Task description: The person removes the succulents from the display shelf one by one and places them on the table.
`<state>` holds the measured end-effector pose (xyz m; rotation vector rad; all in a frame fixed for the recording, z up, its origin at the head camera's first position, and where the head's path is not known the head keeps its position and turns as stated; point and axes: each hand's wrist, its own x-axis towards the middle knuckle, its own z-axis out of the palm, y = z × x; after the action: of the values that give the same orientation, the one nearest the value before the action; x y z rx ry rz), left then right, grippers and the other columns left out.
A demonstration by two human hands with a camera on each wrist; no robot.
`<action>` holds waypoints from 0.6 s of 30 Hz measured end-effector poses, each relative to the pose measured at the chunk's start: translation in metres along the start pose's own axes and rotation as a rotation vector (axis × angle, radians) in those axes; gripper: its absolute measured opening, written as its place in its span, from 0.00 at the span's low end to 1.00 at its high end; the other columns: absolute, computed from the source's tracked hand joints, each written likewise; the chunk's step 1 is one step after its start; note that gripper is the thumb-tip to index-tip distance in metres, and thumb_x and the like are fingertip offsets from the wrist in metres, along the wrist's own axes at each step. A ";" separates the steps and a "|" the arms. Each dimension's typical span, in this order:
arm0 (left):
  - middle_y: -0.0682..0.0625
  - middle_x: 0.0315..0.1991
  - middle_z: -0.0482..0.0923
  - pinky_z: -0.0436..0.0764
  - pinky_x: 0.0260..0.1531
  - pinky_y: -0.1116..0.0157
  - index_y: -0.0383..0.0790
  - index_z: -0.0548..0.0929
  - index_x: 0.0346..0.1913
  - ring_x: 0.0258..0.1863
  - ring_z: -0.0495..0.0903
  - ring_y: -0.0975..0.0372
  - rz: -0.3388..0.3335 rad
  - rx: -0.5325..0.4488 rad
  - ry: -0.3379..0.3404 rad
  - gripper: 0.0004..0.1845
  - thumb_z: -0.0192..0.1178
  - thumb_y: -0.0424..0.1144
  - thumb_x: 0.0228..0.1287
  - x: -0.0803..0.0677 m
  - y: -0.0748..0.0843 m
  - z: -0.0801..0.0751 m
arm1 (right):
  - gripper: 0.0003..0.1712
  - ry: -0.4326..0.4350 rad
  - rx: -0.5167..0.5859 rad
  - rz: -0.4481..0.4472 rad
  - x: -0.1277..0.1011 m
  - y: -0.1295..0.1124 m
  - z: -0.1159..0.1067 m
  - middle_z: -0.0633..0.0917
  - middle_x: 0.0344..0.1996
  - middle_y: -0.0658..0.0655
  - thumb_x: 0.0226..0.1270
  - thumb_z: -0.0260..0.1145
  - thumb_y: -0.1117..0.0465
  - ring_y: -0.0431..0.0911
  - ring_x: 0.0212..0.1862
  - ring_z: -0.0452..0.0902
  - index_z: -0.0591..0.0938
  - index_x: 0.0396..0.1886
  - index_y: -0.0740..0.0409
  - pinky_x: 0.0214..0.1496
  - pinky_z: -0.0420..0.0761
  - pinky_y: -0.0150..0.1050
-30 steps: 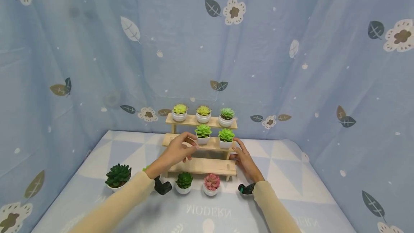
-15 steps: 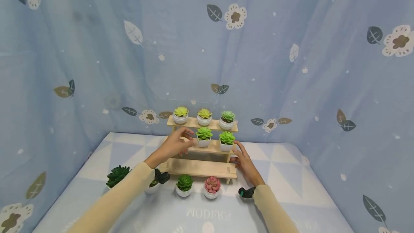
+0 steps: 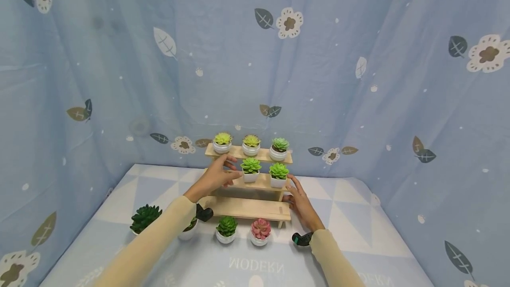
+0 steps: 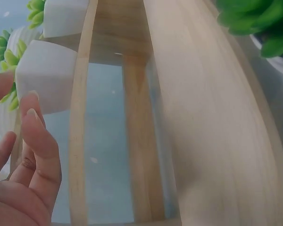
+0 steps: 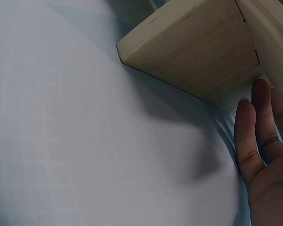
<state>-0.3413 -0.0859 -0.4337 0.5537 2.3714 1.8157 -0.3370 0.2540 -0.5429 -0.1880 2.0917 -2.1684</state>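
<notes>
Since the earlier frames the left hand [image 3: 217,176] has been raised from the middle tier's front edge toward the square pot [image 3: 250,176], and the view has been tilted slightly upward.

Stand [image 3: 249,207]: three wooden tiers, set against the far curtain at 12 o'clock. Three pots are carried on the top tier and two on the middle; the bottom tier is bare.

Left hand: fingers loosely extended, nothing gripped; fingertips [image 4: 30,115] are seen just beside the square pot's white wall, at its 9 o'clock. Contact cannot be told.

Right hand [image 3: 299,200]: held flat and relaxed at the stand's 3 o'clock end, fingers [image 5: 254,122] near the lower board's corner, nothing held.

Loose pots: a dark green plant [image 3: 145,217], a green one [image 3: 226,228] and a pink one [image 3: 260,230] stand at 6 o'clock of the stand.

Hazard, as judged: the square pot could be toppled off the narrow tier by a sideways nudge, since it is not enclosed by the fingers.
</notes>
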 end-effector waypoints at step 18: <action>0.38 0.62 0.72 0.84 0.42 0.49 0.48 0.74 0.68 0.45 0.84 0.53 -0.027 0.040 -0.041 0.33 0.74 0.50 0.64 0.012 -0.007 0.009 | 0.30 0.013 0.004 0.008 0.003 0.002 -0.003 0.76 0.58 0.60 0.80 0.57 0.40 0.54 0.49 0.78 0.62 0.77 0.25 0.46 0.73 0.43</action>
<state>-0.3510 -0.0753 -0.4417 0.5548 2.3815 1.7316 -0.3406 0.2567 -0.5453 -0.1646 2.0910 -2.1751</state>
